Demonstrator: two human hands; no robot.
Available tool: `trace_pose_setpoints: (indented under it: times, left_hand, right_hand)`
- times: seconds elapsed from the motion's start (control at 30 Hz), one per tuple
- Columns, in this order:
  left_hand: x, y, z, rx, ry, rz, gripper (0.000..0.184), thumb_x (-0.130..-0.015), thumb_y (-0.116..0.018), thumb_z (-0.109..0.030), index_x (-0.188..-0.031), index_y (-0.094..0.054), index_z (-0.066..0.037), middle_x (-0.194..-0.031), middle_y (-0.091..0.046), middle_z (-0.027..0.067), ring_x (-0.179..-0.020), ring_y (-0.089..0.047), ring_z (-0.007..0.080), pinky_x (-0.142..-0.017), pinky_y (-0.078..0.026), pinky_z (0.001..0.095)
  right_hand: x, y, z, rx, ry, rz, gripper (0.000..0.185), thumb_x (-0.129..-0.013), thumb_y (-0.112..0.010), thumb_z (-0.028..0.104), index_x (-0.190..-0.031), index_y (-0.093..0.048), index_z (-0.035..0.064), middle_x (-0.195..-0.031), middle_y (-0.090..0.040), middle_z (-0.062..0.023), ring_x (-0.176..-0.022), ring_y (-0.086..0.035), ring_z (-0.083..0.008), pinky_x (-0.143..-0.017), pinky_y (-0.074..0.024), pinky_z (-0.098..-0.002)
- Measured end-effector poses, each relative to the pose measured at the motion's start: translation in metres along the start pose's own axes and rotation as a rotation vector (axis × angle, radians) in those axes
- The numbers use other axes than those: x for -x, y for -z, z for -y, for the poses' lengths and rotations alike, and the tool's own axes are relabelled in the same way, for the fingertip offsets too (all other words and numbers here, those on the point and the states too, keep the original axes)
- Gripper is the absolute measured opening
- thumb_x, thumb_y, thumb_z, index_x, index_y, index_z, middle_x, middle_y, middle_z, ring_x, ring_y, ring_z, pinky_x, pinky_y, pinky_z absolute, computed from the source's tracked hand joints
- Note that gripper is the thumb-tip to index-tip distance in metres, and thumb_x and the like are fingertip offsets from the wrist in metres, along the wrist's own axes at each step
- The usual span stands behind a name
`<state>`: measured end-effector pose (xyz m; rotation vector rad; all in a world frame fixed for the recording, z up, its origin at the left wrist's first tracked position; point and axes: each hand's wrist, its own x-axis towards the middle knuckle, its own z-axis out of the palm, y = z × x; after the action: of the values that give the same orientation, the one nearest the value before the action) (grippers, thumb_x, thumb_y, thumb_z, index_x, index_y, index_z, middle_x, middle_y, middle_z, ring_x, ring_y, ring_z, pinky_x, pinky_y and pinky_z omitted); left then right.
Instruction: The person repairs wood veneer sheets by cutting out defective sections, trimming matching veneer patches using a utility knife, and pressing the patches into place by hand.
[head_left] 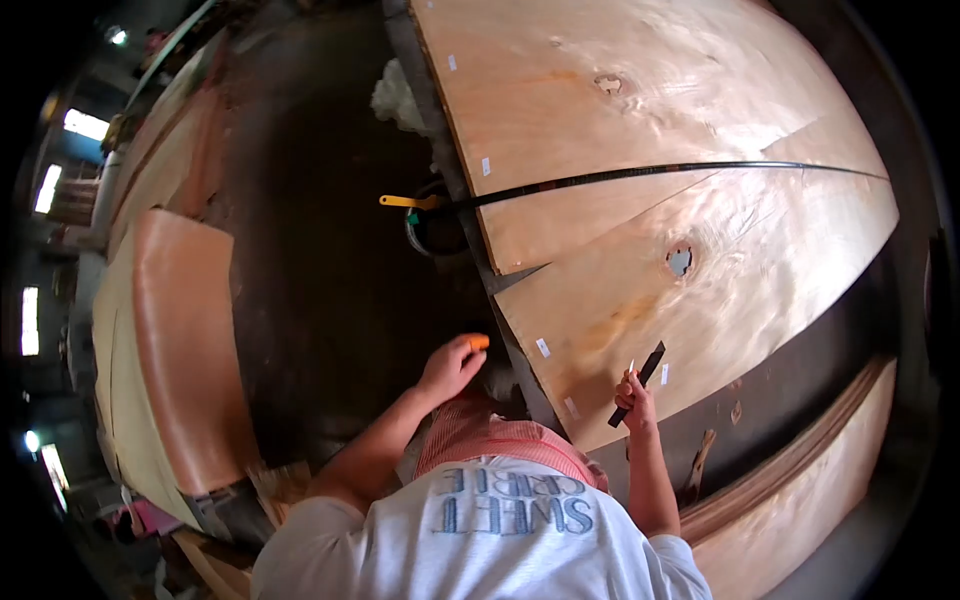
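My left hand (452,372) is closed around a small orange object (478,343), mostly covered by my fingers, beside the near left edge of a wood veneer sheet (590,320). Over that sheet, near its lower corner, my right hand (636,397) grips a flat black strip (652,362). A small pale pointed piece shows by the fingertips of this hand, too small to name. The sheet has a ragged knot hole (680,262) and several small white labels (543,347) near its edge.
A long black bar (600,178) lies across the veneer. A yellow handle (408,201) and a dark round item (435,235) are past its left end. Stacked sheets (800,480) stand at lower right; a curved brown sheet (185,350) lies on the left stack. White crumpled material (397,97) lies farther off.
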<state>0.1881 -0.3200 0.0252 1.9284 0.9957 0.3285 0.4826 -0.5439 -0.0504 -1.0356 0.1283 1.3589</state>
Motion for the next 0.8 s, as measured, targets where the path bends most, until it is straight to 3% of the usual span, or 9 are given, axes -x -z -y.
trace_pose_setpoints:
  times: [0.1, 0.2, 0.27, 0.3, 0.4, 0.43, 0.57, 0.73, 0.8]
  left_hand:
    - [-0.084, 0.022, 0.03, -0.152, -0.229, -0.184, 0.024, -0.08, -0.057, -0.021, -0.095, -0.056, -0.002, -0.098, -0.057, 0.0154, -0.086, -0.056, 0.0322, -0.073, -0.047, 0.0363]
    - [-0.156, 0.047, 0.04, -0.271, -0.319, -0.125, 0.025, -0.078, -0.058, -0.019, -0.093, -0.056, 0.0, -0.099, -0.056, 0.0164, -0.088, -0.055, 0.0321, -0.077, -0.046, 0.0363]
    - [-0.186, 0.057, 0.038, -0.303, -0.526, -0.099, 0.027, -0.078, -0.057, -0.02, -0.098, -0.055, -0.001, -0.102, -0.055, 0.0165, -0.09, -0.054, 0.0335, -0.076, -0.046, 0.0363]
    - [-0.196, 0.049, 0.054, -0.349, -0.521, 0.017, 0.036, -0.077, -0.058, -0.025, -0.103, -0.054, -0.001, -0.111, -0.052, 0.0162, -0.104, -0.049, 0.031, -0.087, -0.041, 0.0391]
    - [-0.195, 0.037, 0.065, -0.654, -0.594, 0.228, 0.046, -0.076, -0.059, -0.032, -0.108, -0.053, 0.001, -0.123, -0.044, 0.016, -0.12, -0.036, 0.0276, -0.097, -0.029, 0.0448]
    - [-0.193, 0.032, 0.064, -0.608, -0.546, 0.226, 0.053, -0.075, -0.059, -0.038, -0.109, -0.052, 0.002, -0.132, -0.037, 0.0154, -0.128, -0.024, 0.0247, -0.101, -0.019, 0.0487]
    - [-0.2, 0.037, 0.052, -0.584, -0.452, 0.303, 0.05, -0.079, -0.054, -0.038, -0.109, -0.053, 0.002, -0.13, -0.038, 0.0182, -0.124, -0.03, 0.0278, -0.1, -0.023, 0.0467]
    - [-0.197, 0.077, 0.034, -0.351, -0.571, 0.111, 0.043, -0.079, -0.057, -0.032, -0.105, -0.054, 0.002, -0.11, -0.051, 0.0207, -0.103, -0.048, 0.0336, -0.09, -0.037, 0.0389]
    - [-0.205, 0.103, 0.029, -0.349, -0.409, 0.198, 0.045, -0.081, -0.056, -0.032, -0.108, -0.052, 0.003, -0.116, -0.048, 0.0218, -0.105, -0.048, 0.0348, -0.09, -0.038, 0.0386]
  right_hand:
    - [0.009, -0.029, -0.018, -0.122, 0.07, -0.068, 0.013, -0.089, -0.05, 0.022, -0.096, -0.05, 0.0106, -0.061, -0.041, 0.0059, -0.044, -0.027, -0.0016, -0.037, -0.0212, -0.0158]
    - [0.033, -0.058, -0.045, -0.214, 0.09, -0.153, 0.016, -0.089, -0.049, 0.02, -0.102, -0.049, 0.0099, -0.063, -0.04, 0.0057, -0.045, -0.028, -0.0018, -0.037, -0.022, -0.0158]
    - [0.048, -0.08, -0.065, -0.163, 0.096, -0.248, 0.019, -0.089, -0.049, 0.02, -0.105, -0.048, 0.0101, -0.064, -0.04, 0.0058, -0.045, -0.028, -0.0018, -0.038, -0.0222, -0.0155]
    - [0.053, -0.083, -0.078, -0.212, 0.091, -0.241, 0.021, -0.089, -0.048, 0.019, -0.107, -0.049, 0.0093, -0.065, -0.042, 0.005, -0.045, -0.029, -0.0024, -0.039, -0.0237, -0.0158]
    - [0.064, -0.111, -0.1, -0.214, 0.061, -0.286, 0.019, -0.089, -0.049, 0.021, -0.105, -0.05, 0.0102, -0.063, -0.042, 0.005, -0.045, -0.03, -0.0022, -0.039, -0.0235, -0.0159]
    - [0.065, -0.117, -0.107, -0.247, 0.057, -0.268, 0.016, -0.089, -0.049, 0.022, -0.101, -0.051, 0.0107, -0.062, -0.042, 0.0051, -0.045, -0.031, -0.002, -0.038, -0.0233, -0.016]
    - [0.056, -0.137, -0.126, -0.352, 0.103, -0.233, 0.012, -0.089, -0.049, 0.022, -0.093, -0.05, 0.0115, -0.064, -0.042, 0.0051, -0.046, -0.029, -0.002, -0.039, -0.0229, -0.0156]
    - [0.024, -0.151, -0.125, -0.344, 0.155, -0.193, 0.01, -0.089, -0.048, 0.02, -0.095, -0.049, 0.0118, -0.068, -0.044, 0.0046, -0.048, -0.03, -0.0021, -0.04, -0.0234, -0.015]
    - [0.016, -0.153, -0.123, -0.345, 0.181, -0.181, 0.012, -0.089, -0.048, 0.019, -0.098, -0.049, 0.0109, -0.068, -0.044, 0.0044, -0.048, -0.029, -0.0022, -0.04, -0.0232, -0.0153]
